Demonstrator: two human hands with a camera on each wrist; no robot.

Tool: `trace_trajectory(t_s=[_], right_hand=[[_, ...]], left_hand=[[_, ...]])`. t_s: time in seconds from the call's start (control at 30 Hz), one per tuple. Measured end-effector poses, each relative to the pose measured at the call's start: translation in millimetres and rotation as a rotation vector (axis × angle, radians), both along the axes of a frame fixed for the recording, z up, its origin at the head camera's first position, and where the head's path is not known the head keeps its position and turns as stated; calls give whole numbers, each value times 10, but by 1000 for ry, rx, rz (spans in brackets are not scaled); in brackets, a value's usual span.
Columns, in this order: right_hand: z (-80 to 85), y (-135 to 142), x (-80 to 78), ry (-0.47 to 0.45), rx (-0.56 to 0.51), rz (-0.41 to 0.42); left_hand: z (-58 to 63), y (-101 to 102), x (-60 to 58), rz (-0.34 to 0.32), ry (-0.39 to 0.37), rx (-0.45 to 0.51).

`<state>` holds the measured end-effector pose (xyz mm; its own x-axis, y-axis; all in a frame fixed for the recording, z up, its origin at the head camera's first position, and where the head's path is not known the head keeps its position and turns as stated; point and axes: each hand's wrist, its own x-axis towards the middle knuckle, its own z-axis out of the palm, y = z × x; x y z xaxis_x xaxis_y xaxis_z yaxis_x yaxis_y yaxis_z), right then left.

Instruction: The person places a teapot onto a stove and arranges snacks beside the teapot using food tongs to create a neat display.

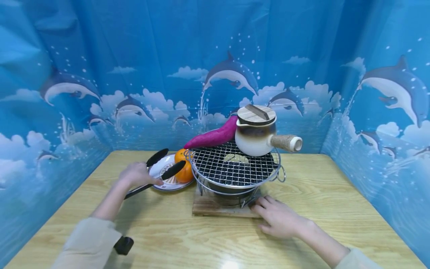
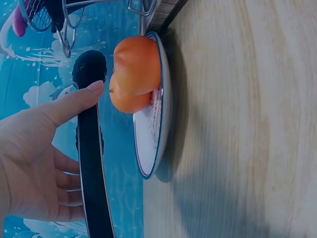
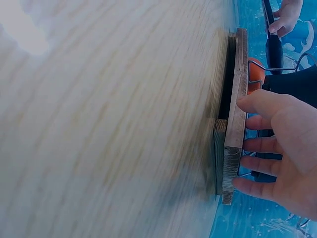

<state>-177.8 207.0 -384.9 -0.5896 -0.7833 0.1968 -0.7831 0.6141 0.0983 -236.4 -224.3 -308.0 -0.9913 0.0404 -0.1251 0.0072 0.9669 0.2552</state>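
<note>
My left hand (image 1: pixel 136 175) holds black tongs (image 1: pixel 173 170), its thumb lying along one arm of them. Their two tips are spread apart over a white plate (image 1: pixel 155 169) with oranges (image 1: pixel 184 175) on it. In the left wrist view the thumb (image 2: pixel 79 103) presses the tongs from the near side, with the other fingers behind. My right hand (image 1: pixel 280 218) touches the right front corner of a wooden board (image 1: pixel 215 210); in the right wrist view its fingers (image 3: pixel 260 145) reach over the board's edge without curling round it. On this board stands a round grill (image 1: pixel 231 164).
A purple sweet potato (image 1: pixel 215 137) lies at the back left of the grill's mesh. Beside it sits a small pot (image 1: pixel 254 140) with a wooden lid, its wrapped handle (image 1: pixel 283 142) pointing right past the rim. A blue dolphin-print curtain (image 1: pixel 174 45) closes off the back and sides.
</note>
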Motion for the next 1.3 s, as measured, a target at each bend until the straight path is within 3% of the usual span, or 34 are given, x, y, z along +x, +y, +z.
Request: trace_trajectory(t_s=[0.4,0.6,1.07,1.3], right_hand=[[-6,3,-10,1,0,-3],[-16,4,-10,11,-9,-1],[-31,6,-9,16,-15,-2],[-33,8,-19,11,-6,-13]], left_hand=[[-128,58,-38,-28,-13,-36],[-135,107,-37,-57,-6,-54],[-164,202,-26,-29,-2,-88],[-173,200,-40,-46,12,-103]])
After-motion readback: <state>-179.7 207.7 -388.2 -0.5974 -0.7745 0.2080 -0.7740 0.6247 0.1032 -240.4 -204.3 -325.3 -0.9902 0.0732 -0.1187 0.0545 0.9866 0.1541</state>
